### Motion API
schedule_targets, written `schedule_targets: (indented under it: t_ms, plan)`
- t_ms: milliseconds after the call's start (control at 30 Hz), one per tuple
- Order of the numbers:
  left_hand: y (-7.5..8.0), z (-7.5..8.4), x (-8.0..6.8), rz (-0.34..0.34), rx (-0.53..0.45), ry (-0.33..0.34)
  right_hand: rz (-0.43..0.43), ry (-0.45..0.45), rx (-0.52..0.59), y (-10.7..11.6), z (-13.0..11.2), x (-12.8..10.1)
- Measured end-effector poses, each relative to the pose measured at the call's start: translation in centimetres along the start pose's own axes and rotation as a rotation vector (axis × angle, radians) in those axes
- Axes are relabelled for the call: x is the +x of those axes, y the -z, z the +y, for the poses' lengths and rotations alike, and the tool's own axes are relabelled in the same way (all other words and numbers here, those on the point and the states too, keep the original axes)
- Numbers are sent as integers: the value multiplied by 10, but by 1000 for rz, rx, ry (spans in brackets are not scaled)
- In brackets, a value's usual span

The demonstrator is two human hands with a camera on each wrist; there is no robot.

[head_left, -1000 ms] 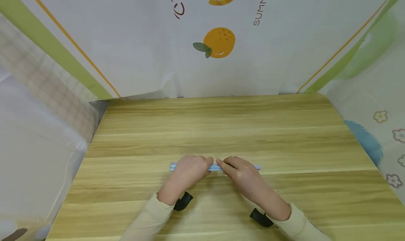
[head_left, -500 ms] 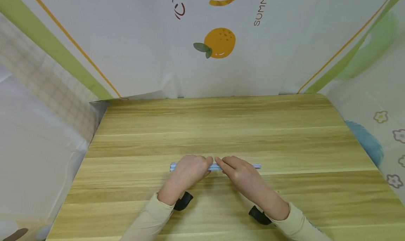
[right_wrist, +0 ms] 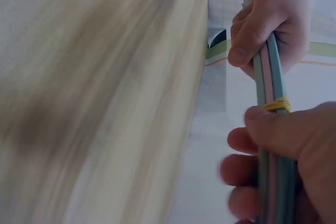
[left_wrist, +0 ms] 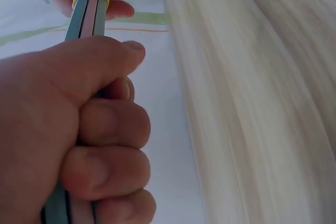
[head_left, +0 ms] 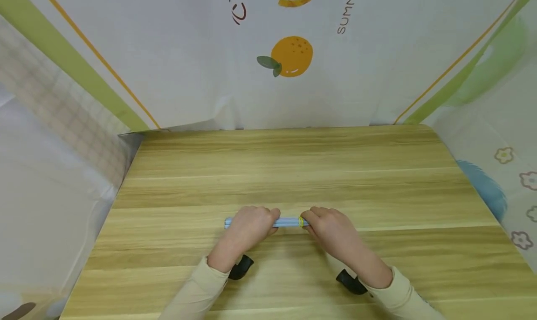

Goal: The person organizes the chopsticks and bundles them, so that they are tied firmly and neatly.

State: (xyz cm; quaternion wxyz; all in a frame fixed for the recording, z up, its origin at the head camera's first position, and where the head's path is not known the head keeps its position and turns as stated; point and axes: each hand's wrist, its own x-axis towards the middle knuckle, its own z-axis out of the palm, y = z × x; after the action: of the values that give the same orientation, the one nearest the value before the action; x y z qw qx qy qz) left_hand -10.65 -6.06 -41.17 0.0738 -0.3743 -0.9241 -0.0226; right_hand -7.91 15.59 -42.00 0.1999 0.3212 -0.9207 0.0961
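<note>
Left hand (head_left: 251, 226) is gripping the bundle of pastel sticks (head_left: 287, 222) in a fist; right hand (head_left: 331, 229) is gripping it beside the yellow rubber band (head_left: 300, 221), near the counter's (head_left: 293, 170) front edge.

Cream long sleeves (head_left: 197, 287) on both arms; black wrist-mounted camera mounts (head_left: 241, 266) beneath each wrist.

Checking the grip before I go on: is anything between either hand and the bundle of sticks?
Nothing visible. The left hand grips the bundle of sticks directly, and the right hand holds it beside the yellow rubber band, above the bare wooden table.
</note>
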Motion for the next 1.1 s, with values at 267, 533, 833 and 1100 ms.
schedule_targets:
  t_ms: [267, 533, 833, 1100]
  plan:
    - [-1, -4, -5, 81, -7, -3, 11, -3, 22, -4, 2, -2]
    - [3, -15, -11, 95, 8, 10, 4, -31, 54, -2, 9, -6]
    - [1, -17, -13, 59, 31, 0, 23, 54, -71, -3, 11, -5]
    - [0, -16, -14, 59, 62, -9, 44, 196, -228, -8, 9, -3]
